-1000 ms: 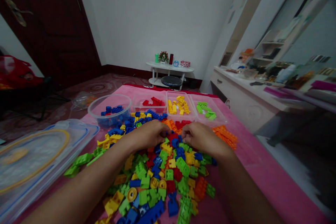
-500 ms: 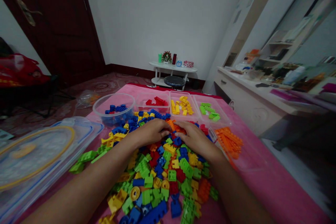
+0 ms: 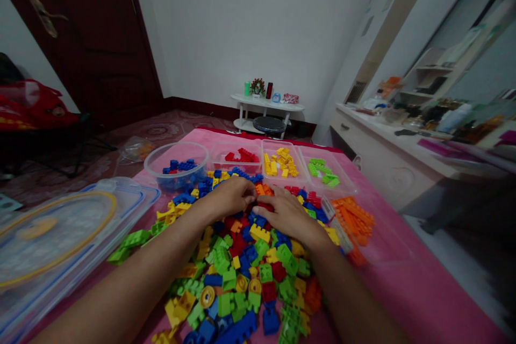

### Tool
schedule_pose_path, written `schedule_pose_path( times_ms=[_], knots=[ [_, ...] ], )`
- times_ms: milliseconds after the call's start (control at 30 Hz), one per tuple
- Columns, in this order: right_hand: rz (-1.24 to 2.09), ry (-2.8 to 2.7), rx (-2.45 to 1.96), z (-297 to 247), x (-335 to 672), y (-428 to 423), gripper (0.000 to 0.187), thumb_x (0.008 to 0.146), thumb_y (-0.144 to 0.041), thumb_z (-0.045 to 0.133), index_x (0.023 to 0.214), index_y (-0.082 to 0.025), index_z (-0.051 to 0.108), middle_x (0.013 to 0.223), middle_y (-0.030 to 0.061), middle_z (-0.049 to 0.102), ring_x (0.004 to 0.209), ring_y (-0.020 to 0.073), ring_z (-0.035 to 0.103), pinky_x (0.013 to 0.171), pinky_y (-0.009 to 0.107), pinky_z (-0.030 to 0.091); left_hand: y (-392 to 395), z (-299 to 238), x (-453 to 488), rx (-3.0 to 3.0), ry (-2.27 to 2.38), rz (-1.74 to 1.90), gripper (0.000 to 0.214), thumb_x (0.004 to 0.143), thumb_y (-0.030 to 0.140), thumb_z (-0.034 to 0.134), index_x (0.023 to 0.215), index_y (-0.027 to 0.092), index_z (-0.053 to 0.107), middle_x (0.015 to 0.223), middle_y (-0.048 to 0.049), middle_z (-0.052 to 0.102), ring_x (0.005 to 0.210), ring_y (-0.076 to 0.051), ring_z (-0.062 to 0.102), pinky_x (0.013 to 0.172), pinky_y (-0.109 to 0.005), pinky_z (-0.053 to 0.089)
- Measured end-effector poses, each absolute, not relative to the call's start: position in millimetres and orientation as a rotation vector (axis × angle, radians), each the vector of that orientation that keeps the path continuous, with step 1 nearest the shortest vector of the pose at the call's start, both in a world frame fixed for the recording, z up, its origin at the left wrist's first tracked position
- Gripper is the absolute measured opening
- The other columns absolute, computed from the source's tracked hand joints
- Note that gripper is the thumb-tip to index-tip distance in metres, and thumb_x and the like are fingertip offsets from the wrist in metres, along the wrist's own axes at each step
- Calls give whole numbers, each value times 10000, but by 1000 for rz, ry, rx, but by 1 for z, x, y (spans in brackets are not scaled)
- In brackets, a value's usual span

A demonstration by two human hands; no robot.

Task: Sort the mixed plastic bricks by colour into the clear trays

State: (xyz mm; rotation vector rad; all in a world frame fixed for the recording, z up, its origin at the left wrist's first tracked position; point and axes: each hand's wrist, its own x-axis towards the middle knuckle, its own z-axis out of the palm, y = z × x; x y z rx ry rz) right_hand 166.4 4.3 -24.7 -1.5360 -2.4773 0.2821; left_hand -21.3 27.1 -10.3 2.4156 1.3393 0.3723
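Multicoloured bricks [image 3: 265,273] lie heaped on pink cloth [image 3: 435,301]

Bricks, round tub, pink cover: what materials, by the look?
Bricks: likely hard molded plastic, slight sheen; solid bright colors, crisp studs.
Round tub: probably thin clear plastic, smooth; blue bricks show through its wall. Glass can't be ruled out.
Pink cover: maybe fabric, matte; no sharp reflections, but no weave is readable.

the bare left hand [image 3: 234,193] and bare right hand [image 3: 285,212] are touching a heap of multicoloured plastic building blocks [image 3: 239,301] on a pink cloth [image 3: 435,290]. beyond, a round clear plastic tub [image 3: 154,178] is holding mostly blue blocks [image 3: 185,165], and three rectangular clear plastic trays [image 3: 220,151] are holding red bricks [image 3: 246,156], yellow bricks [image 3: 287,161] and green bricks [image 3: 317,165]. orange bricks [image 3: 353,217] are lying rightward.
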Motion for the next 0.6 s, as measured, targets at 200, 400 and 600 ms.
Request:
schedule_pose_path(
  times_ms=[200, 400, 600],
  knots=[
    [364, -2322, -1471, -26, 161, 5, 230, 782, -398, 606, 953, -291, 719, 887, 36, 639, 855, 197, 590, 765, 310, 422, 29, -9, -22, 2398, 1342, 459, 206, 735, 171, 503, 811, 161, 694, 739, -34, 696, 669, -148, 603, 618, -228, 406],
    [740, -2011, -1205, -15, 166, 8, 185, 762, -224, 555, 857, -203, 712, 900, 28, 702, 866, 175, 628, 823, 305, 454, 31, -9, -24, 2302, 1467, 646, 259, 722, 148, 516, 933, 155, 666, 927, -48, 697, 813, -170, 619, 731, -257, 462],
    [749, -1922, -1191, 6, 182, 8, 228, 729, -169, 493, 904, -189, 639, 919, 25, 681, 829, 161, 628, 746, 284, 483, 32, -7, -26, 2259, 1348, 606, 259, 760, 206, 527, 978, 177, 664, 967, -38, 702, 859, -177, 633, 742, -259, 473]
  ],
)
